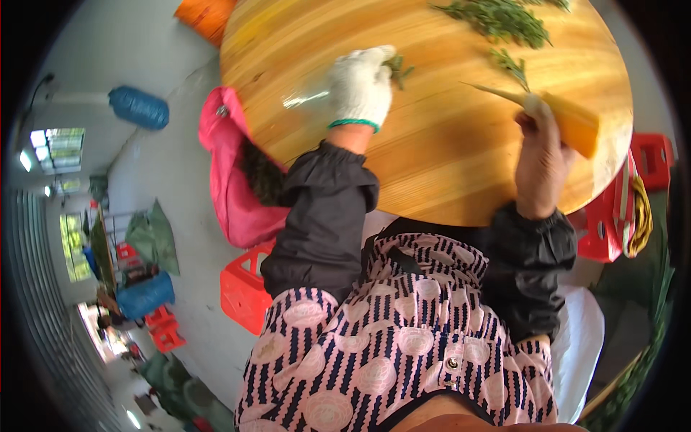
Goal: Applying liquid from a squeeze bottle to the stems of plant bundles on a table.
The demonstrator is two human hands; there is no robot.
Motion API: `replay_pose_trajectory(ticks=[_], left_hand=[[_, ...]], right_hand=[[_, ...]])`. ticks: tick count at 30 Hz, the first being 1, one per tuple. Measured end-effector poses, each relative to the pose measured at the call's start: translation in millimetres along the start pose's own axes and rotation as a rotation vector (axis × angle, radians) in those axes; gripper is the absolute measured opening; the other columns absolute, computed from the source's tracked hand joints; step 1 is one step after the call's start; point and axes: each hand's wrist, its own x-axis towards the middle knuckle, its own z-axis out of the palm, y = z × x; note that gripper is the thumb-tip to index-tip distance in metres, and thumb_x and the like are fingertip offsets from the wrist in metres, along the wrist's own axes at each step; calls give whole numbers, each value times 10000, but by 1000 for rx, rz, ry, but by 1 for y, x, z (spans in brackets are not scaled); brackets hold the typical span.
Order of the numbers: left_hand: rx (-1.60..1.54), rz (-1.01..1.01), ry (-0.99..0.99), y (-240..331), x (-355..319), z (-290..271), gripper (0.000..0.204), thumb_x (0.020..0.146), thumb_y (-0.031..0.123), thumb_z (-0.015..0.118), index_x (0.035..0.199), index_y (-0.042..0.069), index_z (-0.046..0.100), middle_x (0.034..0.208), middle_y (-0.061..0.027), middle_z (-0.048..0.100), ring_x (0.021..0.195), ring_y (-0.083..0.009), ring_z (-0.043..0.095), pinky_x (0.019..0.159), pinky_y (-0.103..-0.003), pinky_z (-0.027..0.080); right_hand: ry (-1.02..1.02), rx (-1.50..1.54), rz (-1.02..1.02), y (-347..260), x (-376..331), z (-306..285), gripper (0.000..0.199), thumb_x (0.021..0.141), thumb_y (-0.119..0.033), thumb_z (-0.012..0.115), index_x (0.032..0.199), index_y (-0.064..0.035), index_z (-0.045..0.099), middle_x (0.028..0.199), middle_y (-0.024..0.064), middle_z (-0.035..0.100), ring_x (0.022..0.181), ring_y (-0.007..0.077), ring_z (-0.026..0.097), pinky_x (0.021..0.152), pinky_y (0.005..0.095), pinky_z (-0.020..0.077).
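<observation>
Blouse: pink patterned blouse (389, 360), dark broken stripes and pale circles, fills the bottom of the view; black sleeve covers (317, 216) on both forearms.
Left hand: gloved left hand (362, 88), white knit with green cuff edge, over the table; fingers curled in, gripping a small green sprig (399, 70) that pokes out to the right of the fingertips.
Right hand: bare right hand (543, 162) above the table's right side; fingers bent and closed around a pale pointed piece (495, 92), its tip toward the left hand. Kind of piece unclear, blurred.
Yellow block: yellow block-shaped thing (576, 126) just beside the right hand, on its right; cannot tell whether held or lying there.
Leafy stem: green leafy stem (509, 65) just above the right fingertips; contact unclear.
Table: round wooden table (432, 158), light striped grain.
Pile: green sprigs heaped (500, 21) at the table's far right, well apart from the left hand.
Pink bag: open pink bag (224, 191) beside the table's left edge, dark plant matter (260, 173) inside.
Stools: red stool (245, 291) below the bag; more red stools (651, 160) at right.
Floor, left: blue bundle (139, 107) on grey floor (194, 158); orange sack (205, 19) near the table's far edge.
</observation>
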Motion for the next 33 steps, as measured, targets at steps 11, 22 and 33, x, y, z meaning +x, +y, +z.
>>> replay_pose_trajectory(ticks=[11, 22, 33], left_hand=[[-78, -456, 586, -47, -109, -140, 312, 917, -82, 568, 1207, -51, 681, 1199, -149, 717, 1094, -220, 679, 985, -338, 534], [345, -445, 86, -39, -88, -163, 346, 942, 69, 588, 1264, -24, 672, 1186, -229, 705, 1108, -332, 678, 994, -375, 511], [94, 118, -287, 108, 60, 75, 549, 860, 134, 715, 1400, 162, 622, 1212, -186, 693, 1107, -229, 676, 917, -319, 529]], right_hand=[[146, -50, -58, -8, 7, -84, 239, 964, -110, 709, 1167, -7, 636, 1053, 93, 680, 954, 186, 640, 812, 330, 553], [184, 296, 2, -3, 6, -73, 149, 958, -109, 707, 1070, -26, 653, 971, 82, 699, 838, 184, 647, 743, 347, 534], [269, 330, 16, -5, 4, -68, 166, 949, -151, 730, 1051, -34, 670, 974, 58, 693, 849, 177, 645, 780, 354, 530]])
